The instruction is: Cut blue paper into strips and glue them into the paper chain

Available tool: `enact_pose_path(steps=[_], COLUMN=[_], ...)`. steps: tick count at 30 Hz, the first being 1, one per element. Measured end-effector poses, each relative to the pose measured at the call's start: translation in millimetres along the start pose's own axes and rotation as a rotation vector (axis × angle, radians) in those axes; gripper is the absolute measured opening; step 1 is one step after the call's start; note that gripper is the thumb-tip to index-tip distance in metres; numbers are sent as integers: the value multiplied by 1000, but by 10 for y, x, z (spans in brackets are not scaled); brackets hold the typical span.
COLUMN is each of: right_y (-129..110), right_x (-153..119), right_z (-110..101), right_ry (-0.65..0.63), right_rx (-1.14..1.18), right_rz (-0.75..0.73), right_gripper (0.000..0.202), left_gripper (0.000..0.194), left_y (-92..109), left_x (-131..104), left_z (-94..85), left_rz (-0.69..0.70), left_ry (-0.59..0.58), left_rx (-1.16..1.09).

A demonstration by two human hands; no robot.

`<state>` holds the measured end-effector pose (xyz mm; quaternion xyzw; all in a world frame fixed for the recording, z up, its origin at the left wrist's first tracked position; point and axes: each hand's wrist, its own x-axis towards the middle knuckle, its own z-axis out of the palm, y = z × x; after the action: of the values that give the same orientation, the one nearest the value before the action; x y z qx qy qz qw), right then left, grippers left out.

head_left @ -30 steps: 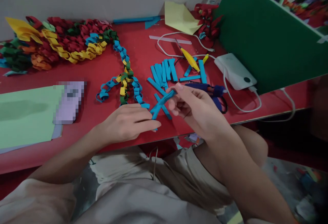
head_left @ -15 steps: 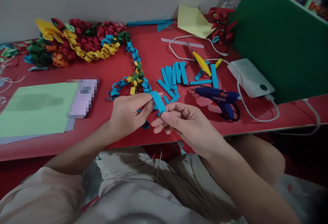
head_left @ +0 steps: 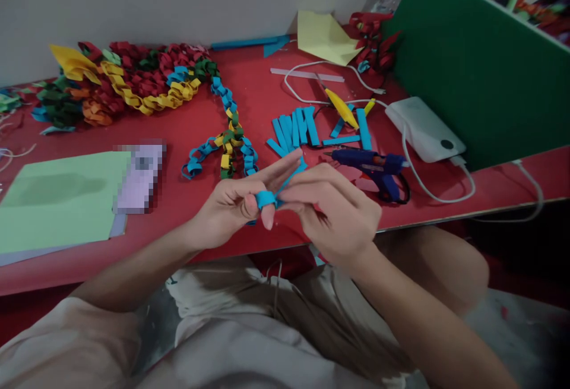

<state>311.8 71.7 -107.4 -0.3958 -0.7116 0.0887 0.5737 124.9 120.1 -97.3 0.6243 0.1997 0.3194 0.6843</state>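
A blue paper strip (head_left: pixel 266 200) curves around a finger of my left hand (head_left: pixel 229 211), with the thumb pressed against it. The fingers of my right hand (head_left: pixel 338 214) pinch the strip's other side, close to the left fingertips. Just behind my hands, the branching end of a paper chain (head_left: pixel 227 139) in blue, yellow and green lies on the table. More blue paper strips (head_left: pixel 296 127) are spread beyond my right hand. Right of them rests a dark blue glue gun (head_left: pixel 371 166), its nozzle pointing left.
On the red table (head_left: pixel 182 133), a heap of colourful paper chains (head_left: pixel 138 74) lies at the back left. Green paper (head_left: pixel 62 199) and a phone (head_left: pixel 140 178) are at left. A white power bank (head_left: pixel 425 129) with cables stands before a green board (head_left: pixel 481 62). A yellow-handled tool (head_left: pixel 341 108) lies behind the strips.
The blue strip was held out nearly flat between both hands; now it is bent around a left finger. My right hand has turned over it. The view has shifted slightly right.
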Motion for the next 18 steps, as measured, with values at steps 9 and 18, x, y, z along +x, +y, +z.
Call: enact_pose_path(steps=[9,18], right_y=[-7,-58], right_x=[157,129], right_z=[-232,-236], right_ry=[-416,-244], right_rx=[-1,174], right_rz=[-137,184], right_gripper=[25,20], left_gripper=[48,30], left_y=[147,234], left_x=[31,31], left_z=[-88,-212], left_rz=[-52,88], left_ry=[-183,-46], left_rx=[218,453])
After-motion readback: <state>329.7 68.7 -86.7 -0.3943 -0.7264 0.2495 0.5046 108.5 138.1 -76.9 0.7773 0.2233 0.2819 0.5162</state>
